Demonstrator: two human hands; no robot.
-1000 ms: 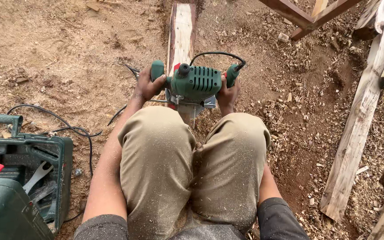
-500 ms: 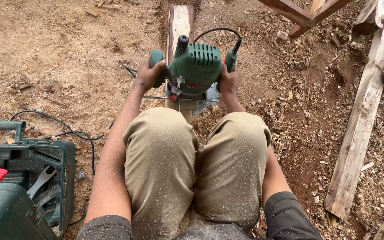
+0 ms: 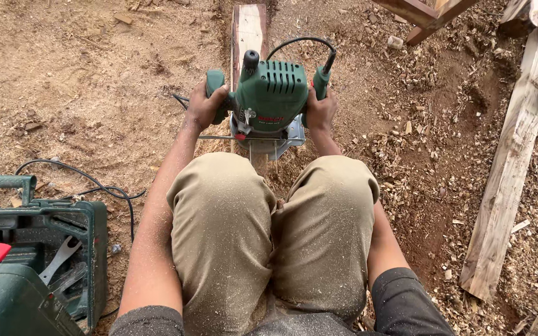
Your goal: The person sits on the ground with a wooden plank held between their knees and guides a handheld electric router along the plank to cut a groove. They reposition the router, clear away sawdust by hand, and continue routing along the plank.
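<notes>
Gripping: both hands are clamped on the side handles of a green router (image 3: 272,99), left hand (image 3: 205,107) on the left handle, right hand (image 3: 320,111) on the right, set apart with the motor body between them.
Router place: upper middle of the frame, just past the knees, its metal base sitting on a narrow wooden plank (image 3: 248,31) that runs away toward the top edge.
Handling: looks heavy and rigid, top-heavy over a small base, so it likely wants both handles held firmly and level; the plastic handles seem dusty and could be slippery.
Cord: a black cable (image 3: 300,42) loops from the top of the tool near the right handle.
Plank: stiff, rough, narrow; little margin for the base on either side.
Ground: bare earth thick with sawdust and wood chips, loose underfoot.
Room: an open green tool case (image 3: 45,249) at lower left, pale timber beams (image 3: 505,174) leaning along the right edge.
</notes>
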